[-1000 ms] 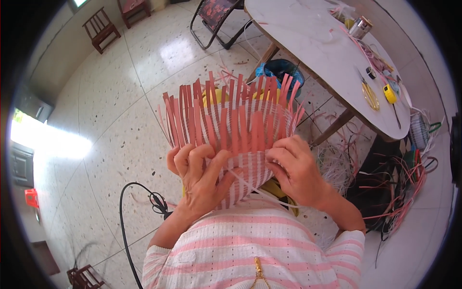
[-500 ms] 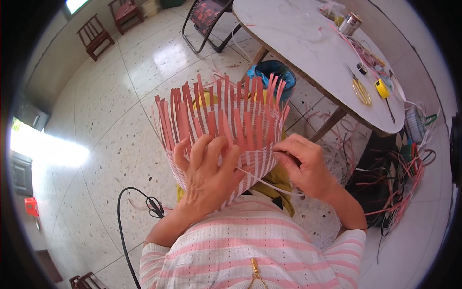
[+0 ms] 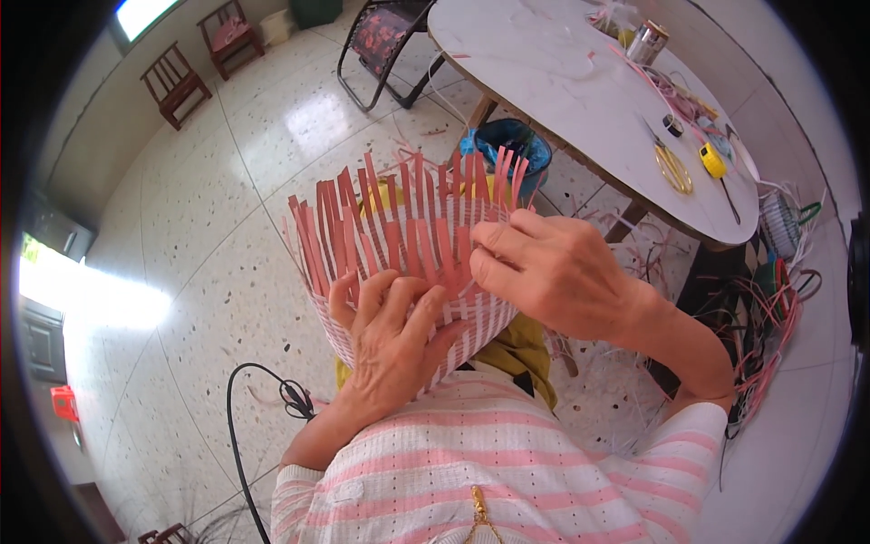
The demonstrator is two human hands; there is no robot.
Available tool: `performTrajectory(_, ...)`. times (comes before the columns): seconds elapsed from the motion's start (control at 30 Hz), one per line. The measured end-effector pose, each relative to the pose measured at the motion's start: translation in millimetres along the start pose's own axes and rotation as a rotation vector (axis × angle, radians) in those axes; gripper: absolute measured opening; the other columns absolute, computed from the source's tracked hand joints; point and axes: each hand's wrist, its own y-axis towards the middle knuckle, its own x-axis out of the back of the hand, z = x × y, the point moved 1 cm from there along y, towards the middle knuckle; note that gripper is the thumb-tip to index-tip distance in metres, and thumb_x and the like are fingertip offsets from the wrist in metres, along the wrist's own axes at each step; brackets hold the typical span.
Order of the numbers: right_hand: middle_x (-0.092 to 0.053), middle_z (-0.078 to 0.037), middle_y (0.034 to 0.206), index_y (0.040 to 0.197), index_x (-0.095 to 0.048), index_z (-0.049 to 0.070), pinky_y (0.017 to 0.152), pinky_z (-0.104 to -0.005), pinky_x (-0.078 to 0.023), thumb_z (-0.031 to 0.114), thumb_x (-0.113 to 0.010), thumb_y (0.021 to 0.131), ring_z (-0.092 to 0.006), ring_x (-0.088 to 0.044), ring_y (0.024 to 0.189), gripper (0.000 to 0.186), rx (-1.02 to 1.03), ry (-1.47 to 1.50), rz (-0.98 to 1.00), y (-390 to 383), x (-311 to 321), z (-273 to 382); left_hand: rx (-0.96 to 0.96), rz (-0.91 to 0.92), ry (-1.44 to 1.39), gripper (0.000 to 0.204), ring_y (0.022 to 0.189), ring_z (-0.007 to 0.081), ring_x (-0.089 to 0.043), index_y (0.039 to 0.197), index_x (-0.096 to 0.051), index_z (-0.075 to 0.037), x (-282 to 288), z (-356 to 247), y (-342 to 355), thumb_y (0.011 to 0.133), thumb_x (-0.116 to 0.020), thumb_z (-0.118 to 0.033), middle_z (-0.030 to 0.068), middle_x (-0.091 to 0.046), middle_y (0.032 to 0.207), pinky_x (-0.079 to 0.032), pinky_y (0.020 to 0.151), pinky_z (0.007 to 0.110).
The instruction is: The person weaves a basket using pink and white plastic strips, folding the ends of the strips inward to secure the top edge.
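The pink-and-white woven basket (image 3: 417,249) is held in front of the striped top (image 3: 408,453), above mustard cloth (image 3: 521,352). Its near wall is clamped by the left hand (image 3: 385,331). The right hand (image 3: 544,272) is bent over the right-side strips (image 3: 502,177); whether its fingertips are closed on any cannot be told. Yellow-handled scissors (image 3: 672,170) are laid beside a yellow tape measure (image 3: 711,161) on the worktop (image 3: 553,72).
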Motion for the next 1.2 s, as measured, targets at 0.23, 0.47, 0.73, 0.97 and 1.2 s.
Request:
performTrajectory(0.23,-0.065,-0.005,0.08,0.093,-0.064,0.002,0.054,-0.0242,-0.046,0.017,-0.067,0.087,-0.0097,-0.06,0.066,0.017,-0.393,0.341,0.317,-3,21,6,-0.011,-0.009,0.003,0.041,0.106,0.0229,-0.051,0.105,-0.065,-0.013,2,1,1,0.07,-0.082,-0.028,-0.0004,-0.059,0.099,-0.025,0.097,0.052)
performTrajectory(0.47,-0.064,-0.002,0.079,0.093,-0.07,-0.003,0.063,-0.0268,-0.044,0.028,-0.062,0.1,-0.0053,-0.054,0.075,0.032,-0.815,1.192,0.225,-43,-7,-26,-0.006,-0.029,0.007,0.042,0.105,0.0233,-0.05,0.101,-0.067,-0.014,-1,7,0,0.067,-0.087,-0.029,0.0004,-0.058,0.098,-0.022,0.105,0.05)
performTrajectory(0.73,-0.059,-0.005,0.08,0.101,-0.07,0.002,0.065,-0.0291,-0.044,0.012,-0.067,0.093,-0.0152,-0.055,0.071,0.013,-0.498,0.89,0.092,-51,-7,-33,-0.021,-0.015,0.009,0.041,0.104,0.0231,-0.05,0.102,-0.066,-0.014,-1,4,2,0.068,-0.085,-0.029,-0.0001,-0.058,0.096,-0.023,0.103,0.052)
performTrajectory(0.97,-0.051,-0.011,0.077,0.097,-0.069,0.004,0.067,-0.0412,-0.044,0.017,-0.07,0.087,-0.0309,-0.053,0.077,0.016,-0.188,0.374,0.039,-24,-1,-47,-0.018,-0.004,0.035,0.04,0.105,0.0227,-0.05,0.103,-0.065,-0.014,0,3,2,0.071,-0.083,-0.03,-0.0006,-0.057,0.096,-0.022,0.102,0.052)
performTrajectory(1.2,-0.063,-0.005,0.078,0.091,-0.068,-0.002,0.066,-0.0314,-0.044,0.014,-0.068,0.092,-0.0136,-0.056,0.073,0.016,-0.466,1.014,0.448,-4,2,-63,-0.008,0.022,0.038,0.042,0.107,0.024,-0.05,0.102,-0.067,-0.014,0,4,0,0.069,-0.087,-0.031,0.0011,-0.058,0.096,-0.02,0.107,0.051)
